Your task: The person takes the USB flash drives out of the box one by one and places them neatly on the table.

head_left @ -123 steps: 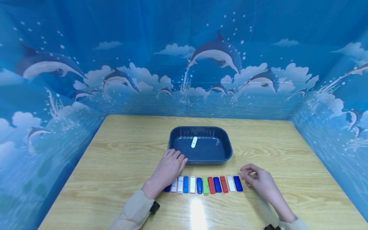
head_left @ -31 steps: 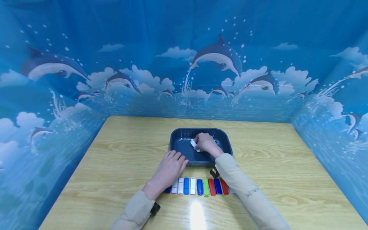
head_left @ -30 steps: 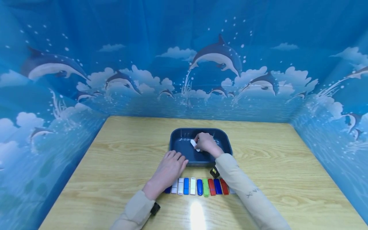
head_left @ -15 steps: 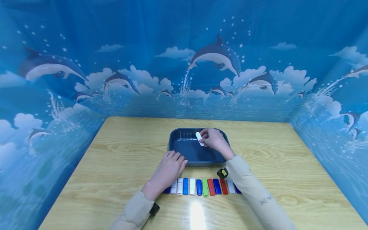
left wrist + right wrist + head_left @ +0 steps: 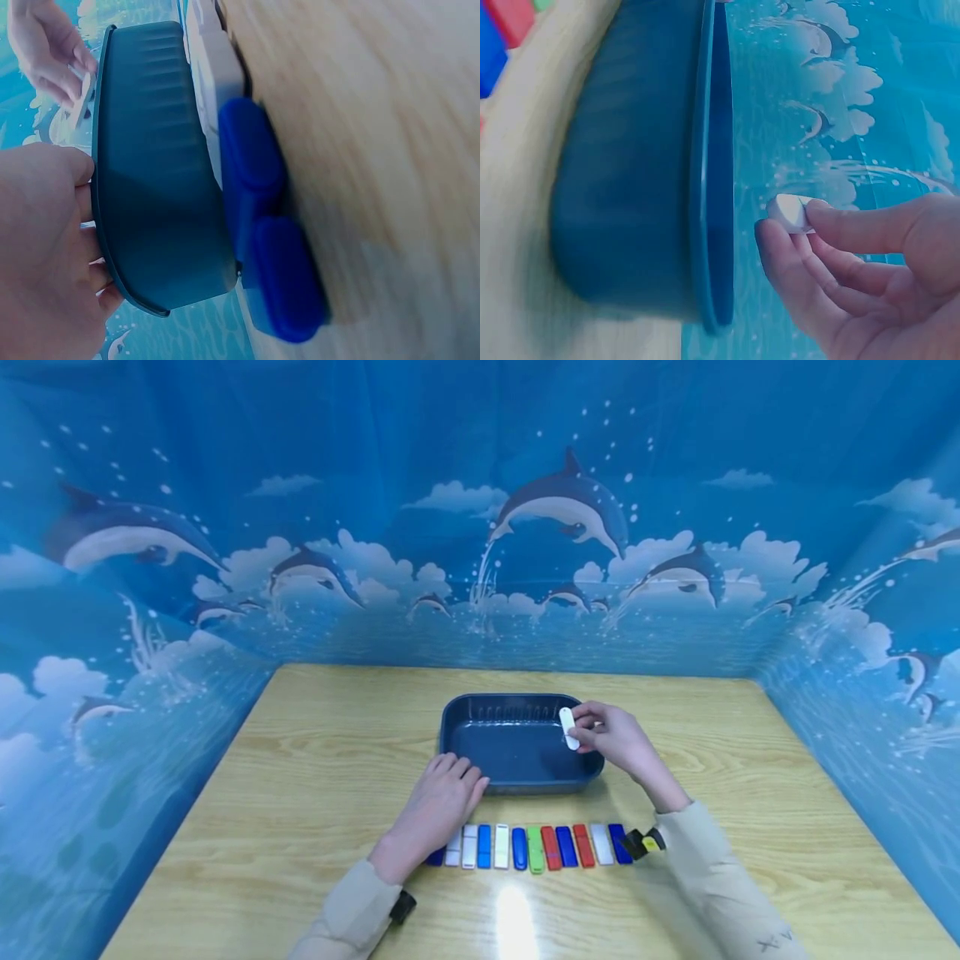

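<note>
A white USB flash drive is pinched between the thumb and fingers of my right hand, over the right end of a dark blue basin. The right wrist view shows the drive beside the basin's rim, apart from it. My left hand rests on the basin's front left corner; in the left wrist view its fingers lie at the rim. In front of the basin, a row of USB flash drives in blue, white, green and red lies side by side. My left wrist partly hides the leftmost ones.
A wooden table carries everything. A blue curtain printed with dolphins encloses its back and sides. Close below my left wrist lie two blue drives. The right wrist's black camera is near the row's right end.
My right hand has picked the white flash drive up from inside the basin and carried it to the right, over the right rim. My left hand has stayed in place.
</note>
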`<state>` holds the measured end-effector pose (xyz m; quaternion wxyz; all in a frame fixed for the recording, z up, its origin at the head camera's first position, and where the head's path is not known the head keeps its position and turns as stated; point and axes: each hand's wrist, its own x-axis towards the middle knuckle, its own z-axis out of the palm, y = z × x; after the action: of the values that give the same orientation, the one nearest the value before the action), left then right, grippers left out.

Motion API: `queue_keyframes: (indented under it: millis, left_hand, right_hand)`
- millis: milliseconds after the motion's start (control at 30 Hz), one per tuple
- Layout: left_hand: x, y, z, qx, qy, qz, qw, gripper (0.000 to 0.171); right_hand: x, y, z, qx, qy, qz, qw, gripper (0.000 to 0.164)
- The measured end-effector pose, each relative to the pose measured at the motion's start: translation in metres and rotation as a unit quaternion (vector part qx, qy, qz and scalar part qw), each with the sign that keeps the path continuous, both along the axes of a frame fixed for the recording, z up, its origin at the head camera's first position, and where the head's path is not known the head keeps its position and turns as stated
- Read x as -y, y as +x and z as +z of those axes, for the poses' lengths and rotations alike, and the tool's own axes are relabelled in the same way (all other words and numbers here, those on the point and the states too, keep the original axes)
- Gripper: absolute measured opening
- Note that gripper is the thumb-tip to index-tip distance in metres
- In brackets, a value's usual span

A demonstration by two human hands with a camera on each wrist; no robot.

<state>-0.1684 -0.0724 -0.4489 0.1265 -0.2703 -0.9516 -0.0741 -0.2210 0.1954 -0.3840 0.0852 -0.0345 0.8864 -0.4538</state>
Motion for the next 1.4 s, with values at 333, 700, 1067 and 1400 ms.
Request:
queue_keyframes:
  millis: [333, 700, 1067, 1400]
  left_hand:
    - [0.001, -0.001, 0.0, 0.004, -0.002, 0.005, 1.0, 0.036]
    - [-0.002, -0.002, 0.001, 0.002, -0.007, 0.004, 1.0, 0.034]
    - [-0.002, 0.0, 0.002, 0.008, -0.006, 0.008, 0.9999, 0.036]
    - [-0.001, 0.0, 0.002, 0.007, -0.008, 0.006, 0.9999, 0.036]
  right_hand:
    - [-0.027, 0.025, -0.007, -0.027, -0.012, -0.027, 0.999, 0.035]
    - [-0.057, 0.062, -0.02, -0.038, -0.023, -0.024, 0.999, 0.041]
    - [-0.076, 0.09, -0.046, 0.02, -0.033, -0.025, 0.999, 0.043]
    - [-0.081, 0.101, -0.064, 0.053, 0.009, -0.024, 0.998, 0.041]
